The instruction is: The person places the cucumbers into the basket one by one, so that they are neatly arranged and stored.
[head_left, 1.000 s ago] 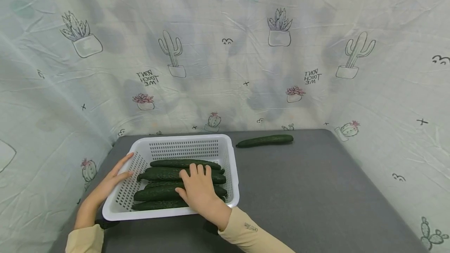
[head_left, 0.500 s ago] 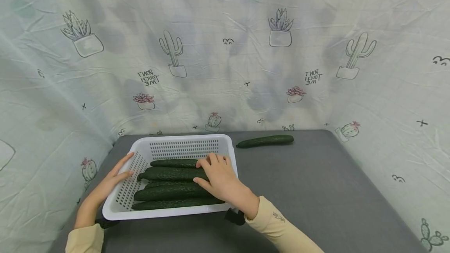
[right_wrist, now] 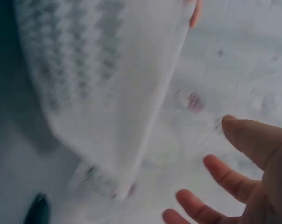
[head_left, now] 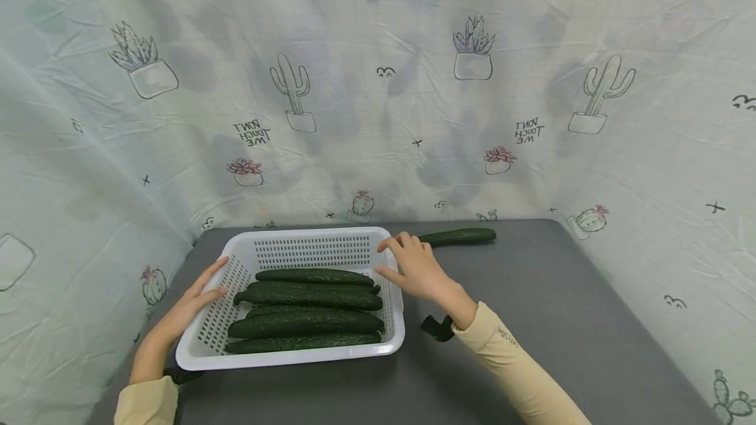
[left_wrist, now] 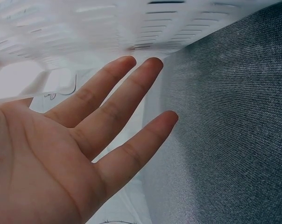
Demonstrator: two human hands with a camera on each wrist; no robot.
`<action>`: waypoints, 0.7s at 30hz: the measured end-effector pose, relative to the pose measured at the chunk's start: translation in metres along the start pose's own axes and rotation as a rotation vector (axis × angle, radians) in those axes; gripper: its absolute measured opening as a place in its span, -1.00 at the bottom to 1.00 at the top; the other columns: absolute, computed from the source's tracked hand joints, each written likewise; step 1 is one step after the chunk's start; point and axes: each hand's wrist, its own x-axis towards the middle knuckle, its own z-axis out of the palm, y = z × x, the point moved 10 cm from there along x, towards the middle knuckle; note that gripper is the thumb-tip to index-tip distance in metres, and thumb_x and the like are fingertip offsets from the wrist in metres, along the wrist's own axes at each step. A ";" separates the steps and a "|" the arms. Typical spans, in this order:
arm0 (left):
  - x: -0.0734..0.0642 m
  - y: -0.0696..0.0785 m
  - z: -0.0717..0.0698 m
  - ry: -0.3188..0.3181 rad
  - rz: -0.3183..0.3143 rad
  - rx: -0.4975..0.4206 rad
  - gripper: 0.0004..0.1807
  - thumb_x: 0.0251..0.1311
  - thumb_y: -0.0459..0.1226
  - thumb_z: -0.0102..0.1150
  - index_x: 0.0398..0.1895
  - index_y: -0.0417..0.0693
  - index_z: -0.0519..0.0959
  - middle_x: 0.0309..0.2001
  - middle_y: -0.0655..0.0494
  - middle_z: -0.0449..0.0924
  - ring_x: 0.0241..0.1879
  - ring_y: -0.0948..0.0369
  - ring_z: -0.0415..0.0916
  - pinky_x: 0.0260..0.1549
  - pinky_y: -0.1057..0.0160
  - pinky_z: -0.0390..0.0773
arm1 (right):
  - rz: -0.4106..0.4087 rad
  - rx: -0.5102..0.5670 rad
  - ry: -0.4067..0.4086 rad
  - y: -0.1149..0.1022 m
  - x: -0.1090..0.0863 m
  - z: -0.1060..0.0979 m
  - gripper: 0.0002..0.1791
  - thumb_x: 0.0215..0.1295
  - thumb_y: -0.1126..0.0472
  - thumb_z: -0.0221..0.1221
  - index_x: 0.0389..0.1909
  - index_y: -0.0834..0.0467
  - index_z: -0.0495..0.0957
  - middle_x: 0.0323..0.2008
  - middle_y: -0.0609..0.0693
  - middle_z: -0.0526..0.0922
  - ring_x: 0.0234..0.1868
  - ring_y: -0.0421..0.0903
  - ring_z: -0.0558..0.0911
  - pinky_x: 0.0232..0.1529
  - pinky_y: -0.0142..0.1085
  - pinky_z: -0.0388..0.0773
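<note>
A white perforated plastic basket (head_left: 289,361) stands on the table, several dark green cucumbers (head_left: 307,321) lying lengthwise in it. At its left rim rests my left hand (head_left: 186,310), thumb and one finger over the edge. The left wrist view shows three straight, spread fingers (left_wrist: 120,109) outside the basket wall. Above the basket's right rim hovers my right hand (head_left: 418,271), holding nothing, its fingers apart and relaxed. Just beyond that hand a single cucumber (head_left: 463,236) lies on the table; its left end is hidden behind the fingers.
The table has a grey cloth top (head_left: 531,320). A pale curtain (head_left: 378,110) printed with cacti hangs behind it and on both sides. Dark wrist-camera mounts, such as one (head_left: 437,328) below the right wrist, stick out under the hands.
My right hand has moved from over the cucumbers in the basket rightward to its right rim, near the lone cucumber. The left hand and the basket keep their places.
</note>
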 end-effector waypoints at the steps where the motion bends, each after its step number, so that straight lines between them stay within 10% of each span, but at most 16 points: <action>1: 0.000 0.000 0.000 0.000 -0.003 -0.001 -0.27 0.40 -0.14 -0.21 0.47 0.21 -0.34 0.37 -0.45 -0.32 0.12 -0.50 0.11 -0.36 -0.09 0.53 | 0.010 0.022 0.004 0.008 0.001 0.000 -0.64 0.28 -0.08 0.10 0.02 -0.03 0.40 -0.06 0.05 0.37 -0.14 -0.01 0.33 -0.05 -0.02 0.21; 21: -0.002 0.000 0.000 0.008 -0.010 -0.008 -0.28 0.40 -0.14 -0.20 0.47 0.19 -0.31 0.37 -0.44 -0.32 0.12 -0.48 0.13 -0.33 -0.10 0.52 | 0.062 -0.046 0.142 0.121 0.015 0.016 -0.62 0.25 -0.05 0.14 0.00 0.04 0.46 -0.01 0.16 0.36 -0.07 0.14 0.33 -0.11 0.02 0.22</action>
